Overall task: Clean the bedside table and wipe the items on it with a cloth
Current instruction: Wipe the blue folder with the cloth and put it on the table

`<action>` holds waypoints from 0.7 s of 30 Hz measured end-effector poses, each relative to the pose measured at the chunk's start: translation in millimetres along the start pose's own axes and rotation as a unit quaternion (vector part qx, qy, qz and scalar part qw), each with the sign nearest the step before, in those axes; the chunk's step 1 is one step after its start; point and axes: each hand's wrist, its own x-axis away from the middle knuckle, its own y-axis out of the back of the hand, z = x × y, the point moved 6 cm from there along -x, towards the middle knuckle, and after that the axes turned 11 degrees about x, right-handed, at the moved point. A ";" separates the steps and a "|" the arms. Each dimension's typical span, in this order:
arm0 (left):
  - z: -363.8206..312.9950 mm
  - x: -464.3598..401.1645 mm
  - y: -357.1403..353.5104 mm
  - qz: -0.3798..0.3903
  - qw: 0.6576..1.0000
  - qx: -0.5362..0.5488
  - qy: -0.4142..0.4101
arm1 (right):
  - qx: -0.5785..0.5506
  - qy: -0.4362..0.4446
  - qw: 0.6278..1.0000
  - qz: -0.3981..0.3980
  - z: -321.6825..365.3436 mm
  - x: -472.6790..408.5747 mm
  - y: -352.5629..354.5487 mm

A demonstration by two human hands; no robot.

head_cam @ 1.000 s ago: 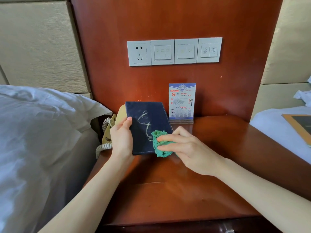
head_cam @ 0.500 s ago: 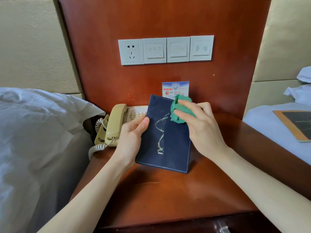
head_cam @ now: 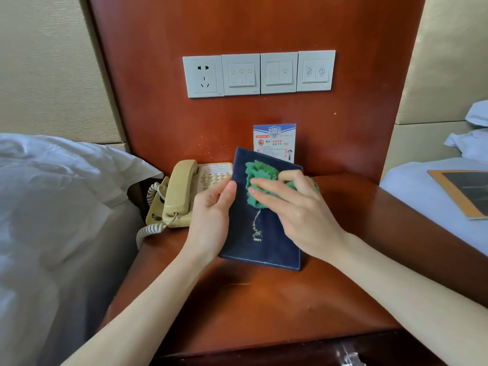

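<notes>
A dark blue folder [head_cam: 266, 241] stands tilted on the wooden bedside table [head_cam: 264, 313], its lower edge on the tabletop. My left hand [head_cam: 211, 215] grips its left edge, thumb on the front cover. My right hand [head_cam: 295, 210] presses a bunched green cloth [head_cam: 260, 180] against the upper part of the cover. A pale streak of dust runs down the cover below the cloth. Behind the folder's left side sits a beige corded telephone [head_cam: 184, 191], and a printed notice card [head_cam: 274, 141] stands against the back panel.
White socket and switch plates [head_cam: 258, 73] are set in the wooden wall panel. A bed with white linen [head_cam: 52, 207] lies left of the table. Another bed at right carries an orange-framed dark card [head_cam: 464, 191]. A drawer handle [head_cam: 348, 357] shows at the table's front edge.
The folder was tipped from upright to leaning and brought forward. My right hand moved the cloth from the cover's lower right up to its top, then slightly down and left, wiping away the streak's upper part.
</notes>
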 end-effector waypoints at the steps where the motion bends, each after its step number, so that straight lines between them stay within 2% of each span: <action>1: 1.7 -0.9 3.2 -0.016 1.000 -0.002 0.006 | -0.012 0.017 1.000 0.015 4.5 1.3 -2.2; 7: 9.3 -4.0 29.7 -0.146 0.988 0.015 0.044 | -0.092 0.112 0.985 0.088 31.5 8.2 -10.6; 12: 10.3 -3.4 47.8 -0.230 0.969 0.071 0.056 | -0.122 0.132 0.979 0.099 35.5 7.0 -9.2; 16: 10.8 -4.6 45.1 -0.211 0.973 0.069 0.066 | -0.107 0.130 0.982 0.089 32.9 6.8 -7.5; 21: 12.9 -5.6 17.9 -0.086 0.990 0.054 0.094 | -0.063 0.064 0.994 0.056 14.4 5.7 -8.7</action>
